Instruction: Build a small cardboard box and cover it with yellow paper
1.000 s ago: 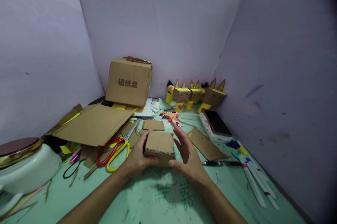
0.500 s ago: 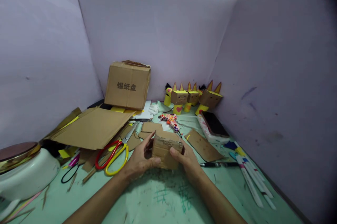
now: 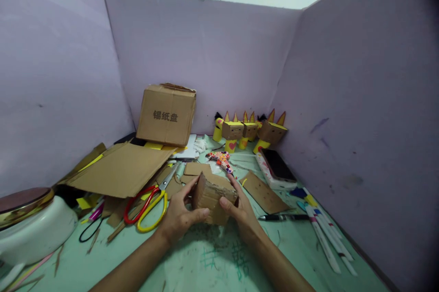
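Between my two hands is a small folded cardboard box (image 3: 213, 200) with a rough, torn-looking edge, tilted and held above the table. My left hand (image 3: 181, 215) grips its left side, thumb on the front face. On the right side, my right hand (image 3: 243, 209) closes round it, thumb pressed near the upper right edge. Just behind the box lie flat cardboard pieces (image 3: 197, 169). Scissors (image 3: 151, 202) with one red and one yellow handle rest left of my left hand. Farther back, a glue gun (image 3: 221, 159) with a colourful pattern lies on the table.
Several yellow-and-brown cardboard animal figures (image 3: 233, 132) stand at the back right. A phone (image 3: 278, 164) lies on a white case. White markers (image 3: 324, 241) and a black pen (image 3: 283, 217) are at right. A large cardboard sheet (image 3: 123, 168), a box (image 3: 166, 116) and a white pot (image 3: 37, 228) occupy the left.
The small box has turned in my hands, so a corner and its left face show more. Both hands keep their hold. The whole view has shifted slightly.
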`<action>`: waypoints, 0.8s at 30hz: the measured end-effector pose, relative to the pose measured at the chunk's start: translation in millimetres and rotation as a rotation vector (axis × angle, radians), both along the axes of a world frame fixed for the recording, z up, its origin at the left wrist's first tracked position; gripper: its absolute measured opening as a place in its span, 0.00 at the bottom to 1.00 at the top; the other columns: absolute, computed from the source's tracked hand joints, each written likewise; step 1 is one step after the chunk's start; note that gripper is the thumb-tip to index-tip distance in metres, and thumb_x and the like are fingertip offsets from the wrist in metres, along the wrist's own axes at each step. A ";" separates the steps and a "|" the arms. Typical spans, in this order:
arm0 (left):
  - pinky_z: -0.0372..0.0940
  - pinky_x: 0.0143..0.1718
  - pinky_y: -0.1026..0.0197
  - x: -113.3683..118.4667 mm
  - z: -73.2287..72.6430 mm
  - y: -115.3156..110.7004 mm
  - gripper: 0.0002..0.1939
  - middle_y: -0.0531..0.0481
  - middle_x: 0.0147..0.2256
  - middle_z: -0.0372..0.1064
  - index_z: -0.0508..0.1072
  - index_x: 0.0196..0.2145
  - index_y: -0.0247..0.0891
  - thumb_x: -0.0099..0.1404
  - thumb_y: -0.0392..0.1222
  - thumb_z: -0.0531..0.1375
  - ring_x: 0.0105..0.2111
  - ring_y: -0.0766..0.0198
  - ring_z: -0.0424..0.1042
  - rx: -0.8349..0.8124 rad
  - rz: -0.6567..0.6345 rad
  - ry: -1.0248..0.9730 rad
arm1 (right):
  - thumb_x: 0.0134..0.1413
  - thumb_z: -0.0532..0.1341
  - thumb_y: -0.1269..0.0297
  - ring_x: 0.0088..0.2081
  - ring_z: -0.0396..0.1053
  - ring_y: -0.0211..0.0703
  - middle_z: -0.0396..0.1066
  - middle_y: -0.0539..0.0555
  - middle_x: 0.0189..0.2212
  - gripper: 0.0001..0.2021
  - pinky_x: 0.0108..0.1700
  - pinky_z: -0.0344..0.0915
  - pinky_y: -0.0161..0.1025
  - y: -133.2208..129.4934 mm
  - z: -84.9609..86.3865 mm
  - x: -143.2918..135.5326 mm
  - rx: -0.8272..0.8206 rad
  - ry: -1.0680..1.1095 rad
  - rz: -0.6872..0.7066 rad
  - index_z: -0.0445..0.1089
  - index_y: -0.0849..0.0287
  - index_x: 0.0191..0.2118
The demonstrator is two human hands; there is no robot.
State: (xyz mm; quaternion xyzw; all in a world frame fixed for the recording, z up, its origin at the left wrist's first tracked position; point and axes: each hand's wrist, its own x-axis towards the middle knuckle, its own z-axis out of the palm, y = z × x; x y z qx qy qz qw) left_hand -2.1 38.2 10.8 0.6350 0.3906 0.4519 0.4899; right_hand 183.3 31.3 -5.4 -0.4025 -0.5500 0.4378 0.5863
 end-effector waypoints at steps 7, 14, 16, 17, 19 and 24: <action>0.51 0.58 0.44 5.9 2.1 -12.3 0.36 0.37 0.53 0.62 0.60 0.57 0.34 0.49 0.36 0.62 0.55 0.44 0.59 0.603 0.385 0.509 | 0.36 0.68 0.48 0.57 0.59 0.58 0.60 0.63 0.56 0.36 0.52 0.63 0.53 -0.8 0.7 -2.7 -0.076 -0.031 0.066 0.63 0.56 0.53; 0.51 0.57 0.43 4.6 -4.5 -14.5 0.41 0.36 0.58 0.54 0.51 0.61 0.38 0.53 0.43 0.64 0.58 0.44 0.53 0.540 0.229 0.398 | 0.39 0.68 0.55 0.48 0.68 0.53 0.71 0.58 0.45 0.25 0.48 0.65 0.48 -2.4 0.3 -8.2 -0.125 -0.024 -0.042 0.67 0.57 0.46; 0.54 0.56 0.45 0.9 -6.3 -8.6 0.42 0.36 0.59 0.52 0.49 0.61 0.37 0.54 0.47 0.63 0.59 0.44 0.53 0.357 0.218 0.236 | 0.37 0.69 0.56 0.46 0.69 0.53 0.72 0.58 0.44 0.25 0.47 0.66 0.46 -1.0 1.0 -5.1 -0.159 0.017 -0.025 0.67 0.57 0.45; 0.55 0.55 0.46 -0.8 -7.4 -4.9 0.41 0.36 0.59 0.53 0.49 0.61 0.36 0.55 0.49 0.62 0.59 0.45 0.53 0.257 0.208 0.155 | 0.36 0.69 0.56 0.45 0.70 0.53 0.72 0.58 0.44 0.25 0.46 0.67 0.46 -0.5 1.2 -3.9 -0.173 0.033 -0.019 0.67 0.57 0.44; 0.56 0.54 0.47 -3.4 -9.8 1.9 0.39 0.36 0.58 0.54 0.51 0.61 0.35 0.57 0.51 0.60 0.58 0.45 0.55 0.101 0.164 0.045 | 0.36 0.69 0.56 0.44 0.70 0.52 0.72 0.58 0.44 0.25 0.45 0.67 0.45 0.0 1.3 -2.9 -0.192 0.057 -0.017 0.67 0.57 0.43; 0.58 0.54 0.49 -0.6 -11.4 6.2 0.31 0.40 0.56 0.59 0.61 0.56 0.36 0.57 0.51 0.60 0.55 0.47 0.60 0.017 0.050 0.043 | 0.36 0.69 0.55 0.42 0.70 0.51 0.71 0.58 0.42 0.25 0.43 0.68 0.45 -0.2 0.8 -2.9 -0.198 0.060 -0.012 0.66 0.57 0.42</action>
